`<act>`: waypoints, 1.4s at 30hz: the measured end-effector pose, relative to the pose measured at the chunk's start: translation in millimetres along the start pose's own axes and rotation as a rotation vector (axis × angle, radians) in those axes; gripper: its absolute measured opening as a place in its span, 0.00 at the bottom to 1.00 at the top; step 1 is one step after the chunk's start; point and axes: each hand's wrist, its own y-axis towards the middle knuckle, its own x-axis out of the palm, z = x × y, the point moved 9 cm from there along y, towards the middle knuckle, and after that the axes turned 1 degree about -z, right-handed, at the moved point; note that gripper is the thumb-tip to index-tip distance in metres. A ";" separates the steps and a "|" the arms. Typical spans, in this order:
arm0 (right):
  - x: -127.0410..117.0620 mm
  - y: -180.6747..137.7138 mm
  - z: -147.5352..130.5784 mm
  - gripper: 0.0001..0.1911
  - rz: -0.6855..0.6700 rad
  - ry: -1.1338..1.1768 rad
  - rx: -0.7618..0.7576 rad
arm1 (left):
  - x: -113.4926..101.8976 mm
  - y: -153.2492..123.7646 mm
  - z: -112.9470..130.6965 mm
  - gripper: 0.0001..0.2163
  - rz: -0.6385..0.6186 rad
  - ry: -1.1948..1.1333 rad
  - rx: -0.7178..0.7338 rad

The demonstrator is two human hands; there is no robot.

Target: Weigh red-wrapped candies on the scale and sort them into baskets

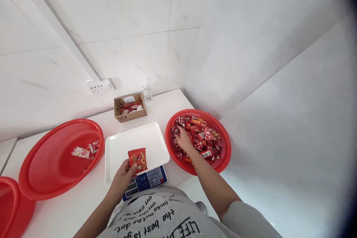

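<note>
My left hand (124, 176) is closed on the near edge of a red snack packet (138, 159) with yellow print. The packet is over the white tray (115, 145) of a weighing scale, whose blue keypad (154, 177) shows at the near side. To the right, my right hand (183, 139) reaches into a red plastic basket (226, 141) heaped with small wrapped snacks (199, 132), mostly red. Its fingertips touch a small dark wrapped piece near the basket's left side. Whether they grip that piece is too small to make out.
Left of the scale stands a tilted red basket (52, 152) with a few packets (80, 152) inside. Another red basket (16, 208) is cut off at the lower left. A cardboard box (129, 115) of packets and a clear plastic container (147, 93) stand by the wall.
</note>
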 end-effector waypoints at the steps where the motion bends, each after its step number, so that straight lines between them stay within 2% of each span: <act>1: 2.7 8.2 4.7 0.28 -0.026 -0.039 0.013 | -1.9 -0.9 -0.2 0.24 0.001 0.007 -0.001; 4: 18.5 16.1 13.7 0.30 -0.126 -0.140 0.042 | -6.7 -3.4 -0.4 0.25 -0.007 -0.015 -0.003; 7: 28.4 6.3 16.8 0.19 -0.191 -0.205 0.042 | -12.5 -5.4 -2.2 0.23 -0.014 -0.066 -0.013; 9: 26.0 -4.1 16.7 0.10 -0.205 -0.222 0.030 | -17.1 -6.5 -3.6 0.23 -0.015 -0.075 -0.019; 11: 18.2 -15.0 15.4 0.07 -0.210 -0.226 0.008 | -21.4 -7.3 -3.4 0.23 -0.022 -0.062 -0.001; 15: -3.8 -37.2 12.6 0.07 -0.199 -0.220 -0.038 | -31.2 -4.5 -5.4 0.24 -0.028 -0.004 0.058; 21: -29.9 -70.1 22.9 0.05 -0.201 -0.174 0.069 | -52.1 14.4 -14.6 0.22 0.081 0.144 0.112; 24: -45.2 -78.1 22.3 0.10 -0.140 -0.188 0.103 | -59.8 20.5 -5.5 0.19 0.155 0.251 0.186; 27: -57.4 -79.7 15.8 0.11 -0.075 -0.264 0.113 | -65.8 22.0 6.7 0.18 0.216 0.304 0.259; 29: -57.9 -79.2 12.4 0.11 -0.080 -0.295 0.130 | -68.9 22.8 10.8 0.17 0.240 0.299 0.270; 31: -53.3 -78.2 9.8 0.11 -0.110 -0.287 0.136 | -68.6 24.6 9.2 0.18 0.217 0.246 0.238; 35: -43.5 -75.8 9.6 0.14 -0.131 -0.260 0.155 | -57.5 28.2 -6.2 0.29 0.076 0.033 0.088; 37: -38.4 -75.7 13.3 0.16 -0.159 -0.278 0.198 | -53.2 28.5 -12.4 0.31 0.041 0.010 0.037; 42: -29.6 -77.6 19.3 0.15 -0.269 -0.548 0.259 | -49.8 34.7 -11.8 0.26 0.024 0.134 0.095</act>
